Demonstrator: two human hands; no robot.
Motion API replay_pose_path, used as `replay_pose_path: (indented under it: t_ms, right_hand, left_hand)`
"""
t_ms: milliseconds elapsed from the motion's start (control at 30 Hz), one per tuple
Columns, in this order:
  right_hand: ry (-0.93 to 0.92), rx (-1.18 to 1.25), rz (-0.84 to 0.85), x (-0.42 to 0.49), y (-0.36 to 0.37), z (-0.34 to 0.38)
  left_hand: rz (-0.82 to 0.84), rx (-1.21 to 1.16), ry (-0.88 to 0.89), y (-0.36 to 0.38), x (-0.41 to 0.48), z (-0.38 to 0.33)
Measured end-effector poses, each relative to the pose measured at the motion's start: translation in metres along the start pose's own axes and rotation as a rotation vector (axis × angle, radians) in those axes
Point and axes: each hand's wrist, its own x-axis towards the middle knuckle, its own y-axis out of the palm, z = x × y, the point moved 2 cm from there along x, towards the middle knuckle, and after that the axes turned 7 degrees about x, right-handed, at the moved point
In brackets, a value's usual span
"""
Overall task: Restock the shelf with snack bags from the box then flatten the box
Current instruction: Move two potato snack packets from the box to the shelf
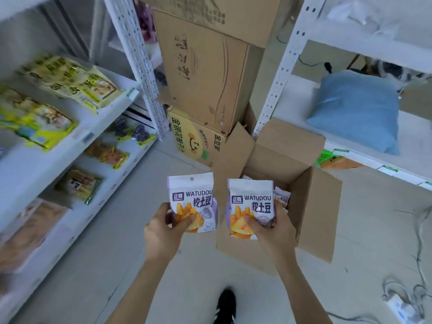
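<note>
Two snack bags were held up, upright and side by side, near the middle. The left bag (pixel 194 202) was pinched at its lower edge by the left hand (pixel 163 232), thumb on the front. The right bag (pixel 251 206) was gripped the same way by the right hand (pixel 273 232), just above the box (pixel 315 206). The box was seen open on the floor, flaps out, with a third bag (pixel 281 197) showing inside. Restocking was judged to be in hand, the box not yet emptied. A swing left to the shelf (pixel 77 136) was called for next, with a bare spot to be found among its packets. Cartons (pixel 203 78) were stacked beyond.
</note>
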Motion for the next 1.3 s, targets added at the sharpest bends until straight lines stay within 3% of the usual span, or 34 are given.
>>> replay_pose_path:
  t_ms: [267,700,1300]
  right_hand:
    - [-0.112,0.002,0.185,-0.093,0.056,0.083]
    - [-0.37,-0.016,0.495,-0.186,0.167,0.246]
    - [-0.682,-0.018,0.844,-0.172,0.305,0.436]
  left_hand:
    - [-0.111,-0.05,-0.089,-0.143,-0.063,0.044]
    - [-0.469,-0.178,-0.112,-0.341,-0.134,0.05]
    - [-0.946,-0.207,-0.205,-0.482,-0.1,-0.002]
